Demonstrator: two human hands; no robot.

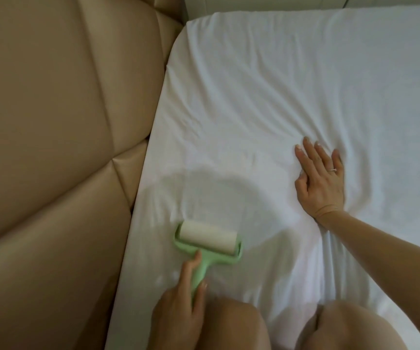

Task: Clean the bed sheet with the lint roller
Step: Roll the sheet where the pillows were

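You kneel on a bed and work a lint roller (206, 237) over the white bed sheet (279, 84), close to the sheet's left edge. Your left hand (178, 311) grips the roller's pale green handle, fingers curled round it and the index finger laid along the stem toward the head. The white sticky drum lies flat on the fabric, set crosswise in its green frame, just in front of your left knee (234, 327).

Your right hand (320, 180) rests well to the right of the roller, fingers straight and slightly spread, palm pressed flat on the sheet. A thin ring (332, 169) shows on one finger. Creases fan out across the fabric from under that hand and wrist, and more folds run across the mattress beyond it.

Your right knee (355, 324) sits at the bottom edge of the view, beneath the outstretched forearm. A padded beige headboard (52, 122) with stitched seams runs along the left side, touching the mattress edge.
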